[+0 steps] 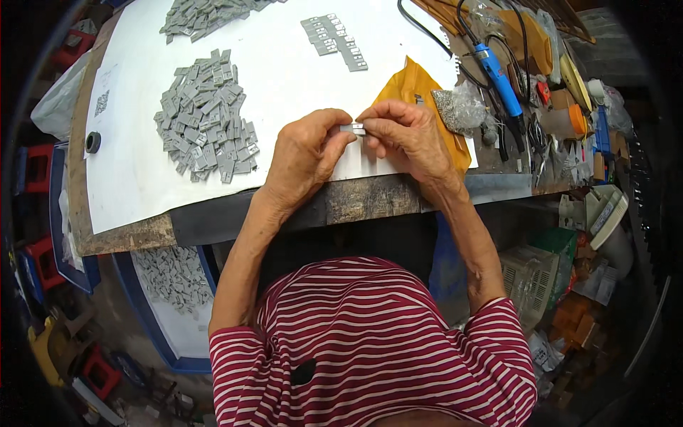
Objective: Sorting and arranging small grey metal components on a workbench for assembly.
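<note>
Near the front edge of the table, a small grey rectangular piece [353, 129] is pinched between my two hands. My left hand [304, 153] grips its left end with thumb and forefinger. At its right end, the thumb and fingers of my right hand [413, 139] are closed on it. To the left lies a large heap of similar grey pieces [206, 117]. Beyond my hands, several more lie side by side in neat rows [333, 41]. Beside my right hand is a yellow envelope [407, 82] with a pile of tiny metal parts [447, 107] on it.
A second grey heap [206, 16] lies at the far left. On the right are a blue electric screwdriver [498, 78], its dark cable, pliers [504, 139] and plastic bags. A black ring [92, 142] sits at the left edge. Below the table stands a blue-rimmed tray [146, 313] of small pieces.
</note>
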Demonstrator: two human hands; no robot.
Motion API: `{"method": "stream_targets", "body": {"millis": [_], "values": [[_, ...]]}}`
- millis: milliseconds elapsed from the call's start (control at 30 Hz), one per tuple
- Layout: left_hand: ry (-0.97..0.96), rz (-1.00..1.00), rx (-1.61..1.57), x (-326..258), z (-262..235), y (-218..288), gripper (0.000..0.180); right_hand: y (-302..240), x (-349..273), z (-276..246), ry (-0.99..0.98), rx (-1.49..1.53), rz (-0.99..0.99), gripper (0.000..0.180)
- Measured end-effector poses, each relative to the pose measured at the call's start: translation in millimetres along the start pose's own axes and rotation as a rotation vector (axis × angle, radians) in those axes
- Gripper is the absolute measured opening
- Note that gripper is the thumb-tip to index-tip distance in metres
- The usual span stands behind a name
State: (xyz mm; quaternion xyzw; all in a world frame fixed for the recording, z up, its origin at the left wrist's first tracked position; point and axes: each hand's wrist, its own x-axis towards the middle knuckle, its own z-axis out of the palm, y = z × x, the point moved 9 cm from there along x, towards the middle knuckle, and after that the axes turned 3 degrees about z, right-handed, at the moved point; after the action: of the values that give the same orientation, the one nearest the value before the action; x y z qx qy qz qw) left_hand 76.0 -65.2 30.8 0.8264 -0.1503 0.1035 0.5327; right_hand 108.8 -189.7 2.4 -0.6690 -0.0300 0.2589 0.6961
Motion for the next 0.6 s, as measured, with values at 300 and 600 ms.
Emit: {"method": "stream_targets", "body": {"millis": [300,600], "values": [[0.118,-0.109,0.023,19,-11,-41,0.017,-42,-57,60,-0.337,0.05,-0.004,0.025],[0.266,-0.003,0.261,45,-18,-50,0.013,-124,-172,224,-1.243,0.864,0.029,0.023]]}}
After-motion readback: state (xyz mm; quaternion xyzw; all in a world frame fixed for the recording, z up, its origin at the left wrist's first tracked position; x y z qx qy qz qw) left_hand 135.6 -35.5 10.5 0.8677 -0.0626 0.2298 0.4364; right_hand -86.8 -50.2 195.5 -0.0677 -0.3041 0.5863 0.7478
